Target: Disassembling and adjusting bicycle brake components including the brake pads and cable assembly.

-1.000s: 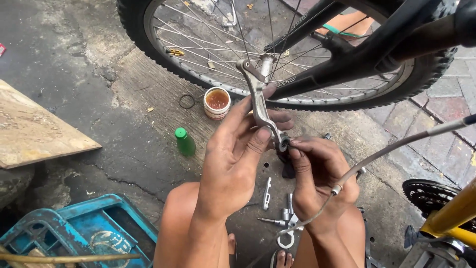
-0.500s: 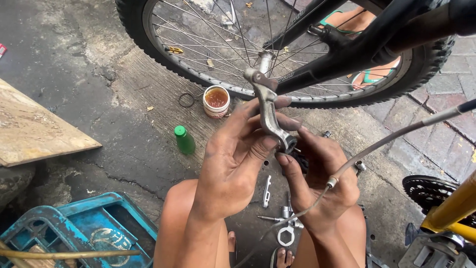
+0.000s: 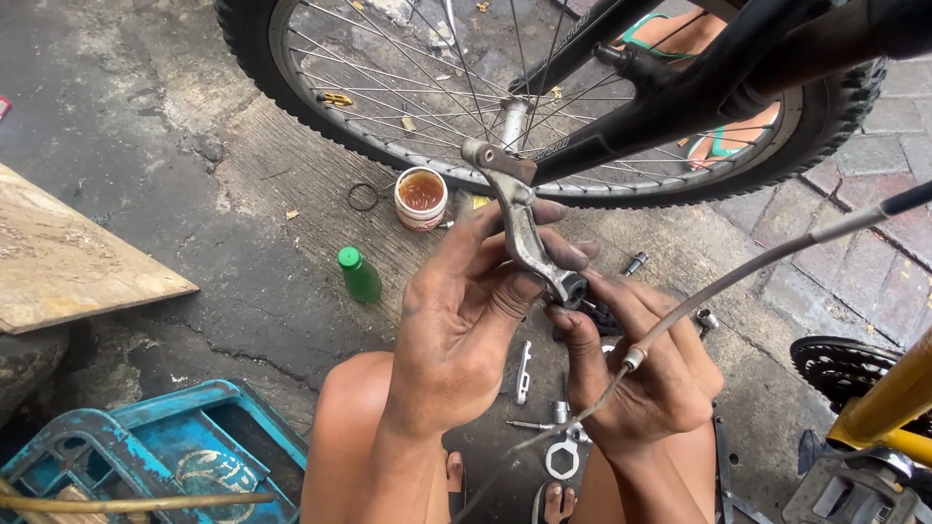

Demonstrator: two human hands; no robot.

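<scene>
My left hand [image 3: 466,330] grips a grey metal bicycle brake arm [image 3: 513,215], holding it upright in front of the wheel. My right hand [image 3: 641,369] pinches the black lower end of that arm, right against my left fingers. A grey brake cable [image 3: 777,254] runs from the right edge down across my right hand. Both hands are smeared with dark grease. My bare knees show below them.
A bicycle wheel [image 3: 291,97] and black frame [image 3: 680,92] stand ahead. An open grease tub [image 3: 420,197], a black ring [image 3: 362,197] and a green bottle [image 3: 359,274] sit on the concrete. Small tools [image 3: 561,456] lie between my feet. Blue crate [image 3: 194,456] lower left, wooden board [image 3: 68,262] left, yellow frame [image 3: 888,408] right.
Both hands have stayed together on the brake arm, which has tilted slightly. My right fingers have shifted at its lower end.
</scene>
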